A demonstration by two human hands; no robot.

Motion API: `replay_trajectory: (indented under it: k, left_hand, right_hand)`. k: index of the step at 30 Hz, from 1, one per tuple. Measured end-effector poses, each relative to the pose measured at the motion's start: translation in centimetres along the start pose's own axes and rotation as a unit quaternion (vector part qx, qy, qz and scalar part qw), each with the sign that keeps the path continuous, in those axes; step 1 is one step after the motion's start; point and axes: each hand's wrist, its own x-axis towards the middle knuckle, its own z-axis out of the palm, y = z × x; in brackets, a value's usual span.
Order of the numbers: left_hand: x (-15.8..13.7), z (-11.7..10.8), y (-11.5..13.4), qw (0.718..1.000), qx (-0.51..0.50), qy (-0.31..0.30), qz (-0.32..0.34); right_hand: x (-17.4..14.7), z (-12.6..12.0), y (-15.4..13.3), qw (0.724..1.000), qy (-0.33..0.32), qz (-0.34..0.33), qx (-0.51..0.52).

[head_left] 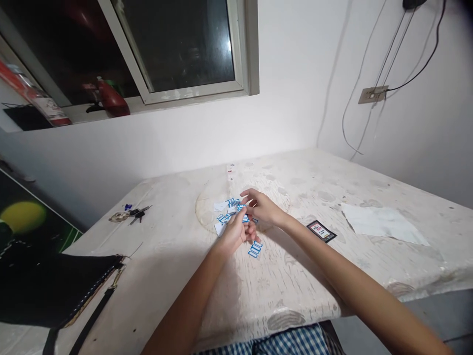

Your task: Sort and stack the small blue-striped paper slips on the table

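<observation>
My left hand (238, 230) is closed, its thumb pressing on a small white slip with blue outlines (242, 213). Against the same slip, the bent fingers of my right hand (260, 206) come in from the right; their tips are partly hidden. Beneath and behind both hands lies a loose pile of similar blue-printed slips (223, 217), some showing plain white. One single slip with blue rectangles (255, 249) rests on the tablecloth just in front of my left hand. What is printed in detail is too small to read.
A dark-edged card or packet (321, 231) and a white cloth or paper sheet (384, 224) lie to the right on the table (281, 281). Keys (137, 214) and a black bag with a strap (55, 288) are at left. Wall and window stand behind.
</observation>
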Motion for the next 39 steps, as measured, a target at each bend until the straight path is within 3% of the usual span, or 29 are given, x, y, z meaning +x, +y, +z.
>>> replay_trajectory:
  k: [4, 9, 13, 18, 21, 24, 26, 29, 31, 33, 36, 39]
  left_hand:
    - [-0.2, -0.2, 0.4, 0.999, 0.028, -0.033, -0.011]
    - [-0.3, -0.7, 1.4, 0.998, -0.026, -0.035, -0.040]
    - [-0.2, -0.7, 1.4, 0.999, -0.022, -0.016, -0.039]
    - [0.0, -0.5, 0.8, 0.999, -0.020, -0.004, -0.040]
    - [0.2, -0.5, 0.7, 0.998, -0.050, -0.009, -0.035]
    - [0.3, -0.7, 1.0, 0.996, -0.083, -0.026, -0.027]
    - [0.4, -0.8, 1.2, 0.994, -0.104, -0.026, -0.026]
    - [0.4, -0.9, 1.5, 0.993, -0.119, -0.009, -0.022]
    - [0.4, -0.9, 1.4, 0.993, -0.119, -0.002, -0.015]
    - [0.5, -1.0, 1.2, 0.993, -0.118, 0.005, -0.011]
    - [0.7, -1.2, 1.0, 0.992, -0.122, 0.018, -0.007]
    - [0.9, -1.5, 1.0, 0.991, -0.126, 0.036, -0.004]
  right_hand:
    - [0.2, -0.9, -0.3, 0.994, -0.100, -0.026, 0.032]
    - [0.2, -1.1, -0.8, 0.989, -0.078, -0.090, 0.088]
    - [-0.3, -0.9, -0.8, 0.993, -0.061, -0.104, 0.002]
    - [-0.5, -0.1, -0.3, 0.989, -0.086, -0.080, -0.086]
    - [-0.7, -0.4, -1.2, 0.982, -0.057, -0.109, -0.144]
    - [-2.1, -3.0, -2.7, 0.965, 0.043, -0.132, -0.224]
    - [-4.2, -6.0, -3.3, 0.955, 0.103, -0.091, -0.262]
    - [-8.5, -10.4, -2.3, 0.930, 0.069, 0.068, -0.356]
    - [-11.4, -12.1, -0.5, 0.892, 0.052, 0.159, -0.420]
    - [-13.5, -12.3, 1.6, 0.882, 0.050, 0.169, -0.438]
    - [-15.0, -11.3, 3.8, 0.915, 0.070, 0.095, -0.387]
    - [-14.9, -10.1, 4.3, 0.953, 0.103, 0.070, -0.277]
